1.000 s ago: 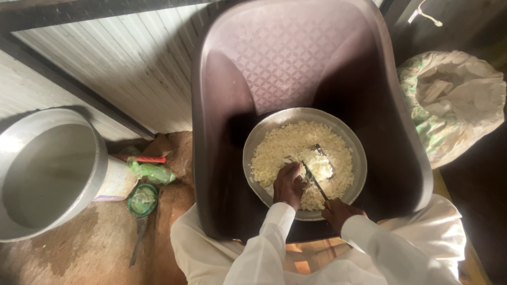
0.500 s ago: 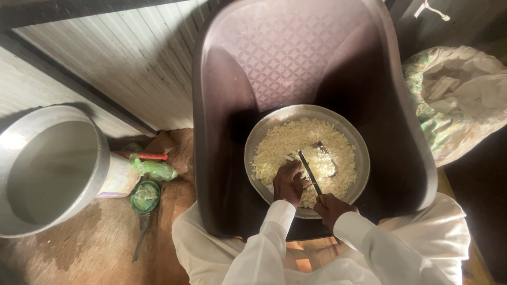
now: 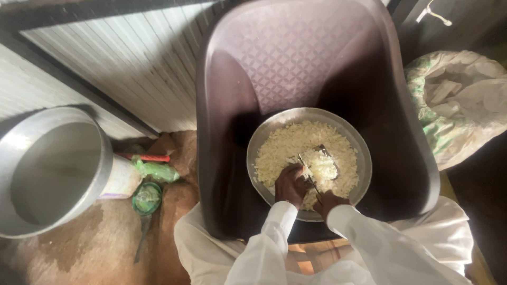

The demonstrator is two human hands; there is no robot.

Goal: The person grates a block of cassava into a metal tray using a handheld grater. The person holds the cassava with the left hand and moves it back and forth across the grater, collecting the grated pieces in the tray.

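Hiding perhaps a grater (image 3: 318, 168), hands (image 3: 309, 192) overlap

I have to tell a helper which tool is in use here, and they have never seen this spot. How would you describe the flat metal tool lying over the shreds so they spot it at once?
Start at the big brown plastic chair; on its seat sits a round metal bowl of pale shreds. Across those shreds lies the flat metal grater, with the left hand and right hand at its near end. It is the only flat, dark-framed piece there.

Dull metal bowl (image 3: 257, 153), matt patterned plastic chair (image 3: 296, 58), shiny steel pot (image 3: 100, 158), woven sack (image 3: 465, 100)
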